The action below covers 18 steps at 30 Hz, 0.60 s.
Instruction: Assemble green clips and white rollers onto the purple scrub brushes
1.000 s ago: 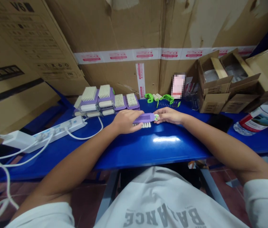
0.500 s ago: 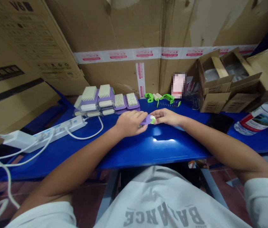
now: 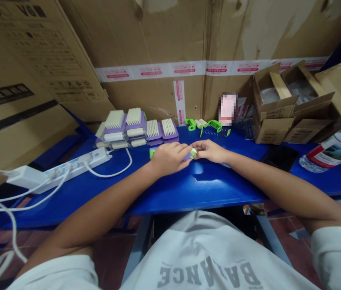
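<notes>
Evidently bracing the brush (image 3: pixel 187 157), your left hand (image 3: pixel 170 158) wraps it while your right hand (image 3: pixel 209 152) pinches its green-and-white end (image 3: pixel 193 153).

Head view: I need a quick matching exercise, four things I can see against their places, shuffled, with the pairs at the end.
Things
1. Purple-and-green piece
2. White power strip
3. Bottle
4. Bristled purple blocks

Places
A. Stacked toward the back of the blue table, left of centre
B. Toward the table's right side
C. Held in the left hand, right hand at its end
D. On the table's left, white cables attached

Pairs: 1-C, 2-D, 3-B, 4-A
</notes>
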Motion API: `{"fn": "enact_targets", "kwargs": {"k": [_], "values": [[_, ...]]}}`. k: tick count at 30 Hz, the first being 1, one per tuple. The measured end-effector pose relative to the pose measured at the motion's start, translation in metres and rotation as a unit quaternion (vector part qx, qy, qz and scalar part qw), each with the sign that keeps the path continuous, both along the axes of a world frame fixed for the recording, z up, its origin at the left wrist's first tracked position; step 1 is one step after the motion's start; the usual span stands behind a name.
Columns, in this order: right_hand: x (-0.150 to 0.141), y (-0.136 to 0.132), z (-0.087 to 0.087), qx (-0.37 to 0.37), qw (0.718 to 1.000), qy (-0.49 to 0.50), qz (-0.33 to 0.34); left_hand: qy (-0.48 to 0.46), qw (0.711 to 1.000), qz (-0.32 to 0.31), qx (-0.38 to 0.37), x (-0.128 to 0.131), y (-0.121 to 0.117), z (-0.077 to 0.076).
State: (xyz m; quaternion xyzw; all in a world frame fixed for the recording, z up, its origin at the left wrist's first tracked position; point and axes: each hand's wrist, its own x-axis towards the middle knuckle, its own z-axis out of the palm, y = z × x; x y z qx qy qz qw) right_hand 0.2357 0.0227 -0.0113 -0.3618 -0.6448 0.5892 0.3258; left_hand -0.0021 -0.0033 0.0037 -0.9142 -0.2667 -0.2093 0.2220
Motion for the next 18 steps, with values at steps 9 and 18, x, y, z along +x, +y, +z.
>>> {"fn": "enact_targets", "kwargs": {"k": [9, 18], "values": [[-0.0012, -0.0024, 0.0021, -0.011, 1.0, -0.001, -0.003, 0.001, 1.0, -0.013, -0.014, 0.0007, -0.0008, 0.0008], [-0.001, -0.0012, 0.0031, -0.006, 1.0, -0.006, -0.013, -0.01, 1.0, -0.019, 0.008, 0.0021, 0.0006, -0.0013]]}}
